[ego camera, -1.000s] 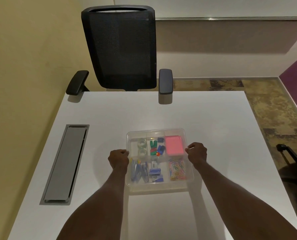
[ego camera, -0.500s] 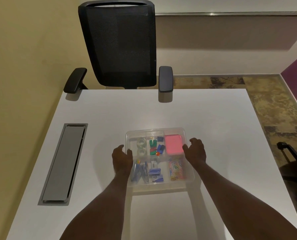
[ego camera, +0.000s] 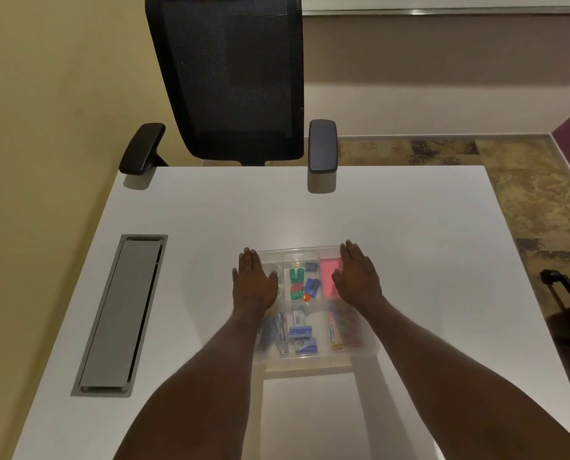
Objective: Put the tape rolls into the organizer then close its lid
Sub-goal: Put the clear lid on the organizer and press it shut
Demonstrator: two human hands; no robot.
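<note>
A clear plastic organizer [ego camera: 310,358] sits in the middle of the white table, its transparent lid lying flat over the compartments. My left hand [ego camera: 254,284] lies palm down on the lid's far left part, fingers straight. It covers the compartment where the clear tape rolls lay, so the rolls are hidden. My right hand [ego camera: 357,279] lies palm down on the far right part, partly over a pink pad [ego camera: 327,275]. Neither hand holds anything. Green and blue clips [ego camera: 302,283], staple boxes and coloured paper clips show through the lid.
A black mesh office chair [ego camera: 230,78] stands at the table's far edge. A grey cable hatch [ego camera: 121,313] is set into the table at the left. The table's right edge drops to patterned carpet, with a dark object [ego camera: 562,293] on the floor there.
Both hands left the organizer's side edges, opened, and moved forward and inward. They now lie flat on top of the lid.
</note>
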